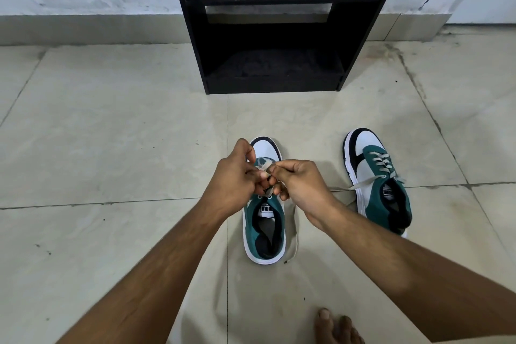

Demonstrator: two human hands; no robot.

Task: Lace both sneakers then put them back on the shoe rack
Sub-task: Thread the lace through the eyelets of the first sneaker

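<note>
Two green, white and navy sneakers stand on the tiled floor, toes toward the rack. Over the near sneaker [264,229] both hands meet above its eyelets. My left hand [237,176] and my right hand [301,184] each pinch the grey lace [264,163] of that sneaker; the lacing beneath is mostly hidden by fingers. A loose lace end [293,248] trails on the floor beside its heel. The other sneaker [377,179] sits to the right, laced through its eyelets, with an untied lace end [351,186] lying out to the left.
A black shoe rack [275,22] with open dark shelves stands against the white wall straight ahead, about a tile beyond the sneakers. A bare foot [337,327] shows at the bottom edge. Beige floor tiles spread left and right.
</note>
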